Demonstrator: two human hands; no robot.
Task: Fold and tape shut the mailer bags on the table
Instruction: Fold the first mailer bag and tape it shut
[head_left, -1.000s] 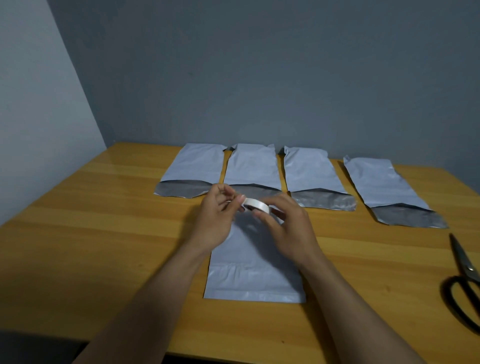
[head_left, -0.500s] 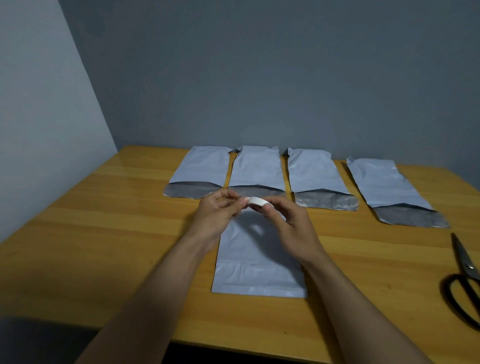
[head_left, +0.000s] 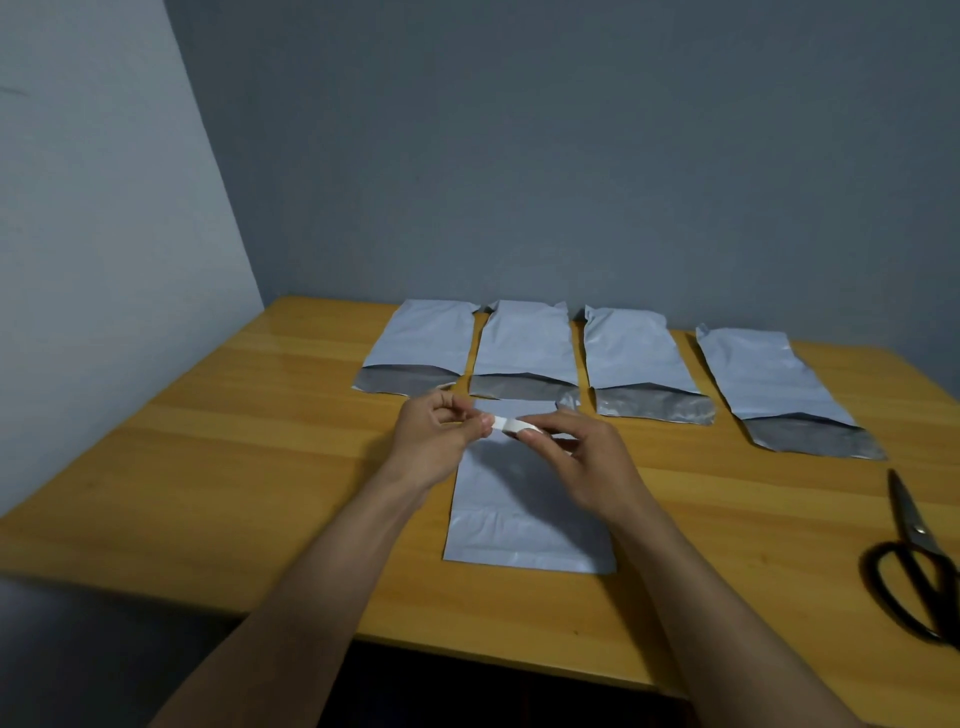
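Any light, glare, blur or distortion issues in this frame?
Head view: dim light; left hand and right hand shadow the near pale grey plastic mailer bag; sheen on a back-row mailer's silver flap; white tape roll soft-edged; wide-angle lens slants the wall corner; black-handled scissors cropped right.

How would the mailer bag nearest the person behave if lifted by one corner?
Probably floppy: the near mailer bag is thin film, lying flat with creases. Likely light and somewhat slippery, given its glossy sheen on the smooth table.
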